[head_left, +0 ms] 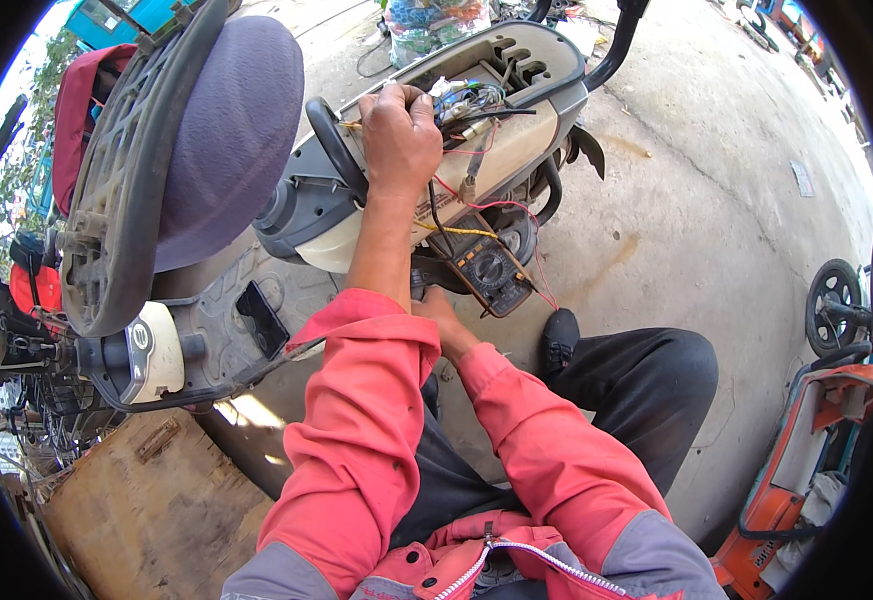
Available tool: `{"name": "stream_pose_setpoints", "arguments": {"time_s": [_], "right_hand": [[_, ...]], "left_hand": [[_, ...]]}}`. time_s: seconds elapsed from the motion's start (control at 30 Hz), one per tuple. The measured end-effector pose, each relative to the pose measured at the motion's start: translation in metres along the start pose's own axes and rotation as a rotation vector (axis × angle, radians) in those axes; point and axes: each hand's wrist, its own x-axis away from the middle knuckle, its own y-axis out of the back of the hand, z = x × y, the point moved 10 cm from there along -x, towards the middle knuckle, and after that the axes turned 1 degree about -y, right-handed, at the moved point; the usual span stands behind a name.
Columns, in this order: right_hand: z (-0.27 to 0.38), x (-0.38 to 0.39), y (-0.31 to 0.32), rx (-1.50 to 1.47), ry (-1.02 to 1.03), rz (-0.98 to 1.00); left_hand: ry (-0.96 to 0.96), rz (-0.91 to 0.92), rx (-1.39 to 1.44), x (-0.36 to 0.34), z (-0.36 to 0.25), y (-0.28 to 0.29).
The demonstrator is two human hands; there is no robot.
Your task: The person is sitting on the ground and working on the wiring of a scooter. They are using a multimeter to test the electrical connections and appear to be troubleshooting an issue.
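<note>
My left hand (402,140) is over the open rear body of an electric scooter (527,135), fingers curled closed on wires at the edge of a tangled wire bundle (472,105). The fingertips are partly hidden by the hand itself. A black multimeter (492,272) with a round dial rests tilted at the scooter's side. Red, black and yellow leads (467,231) run between it and the scooter body. Lower down, next to the multimeter, my right hand (440,312) reaches to a dark part low on the scooter; its fingers are mostly hidden.
A large padded seat (227,140) stands tipped up at the left. A black phone-like slab (262,318) lies on the footboard (207,345). A wooden board (157,500) is at lower left. An orange vehicle frame (792,480) and a wheel (837,305) are at right.
</note>
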Motion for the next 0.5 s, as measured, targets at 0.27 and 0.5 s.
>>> {"name": "stream_pose_setpoints", "arguments": {"time_s": [0.27, 0.5], "right_hand": [[-0.015, -0.019, -0.030, 0.131, 0.124, 0.164], [-0.047, -0.029, -0.040, 0.081, 0.306, 0.273]], "left_hand": [[-0.003, 0.002, -0.008, 0.000, 0.001, 0.001], [-0.001, 0.004, -0.004, 0.000, 0.001, -0.001]]}}
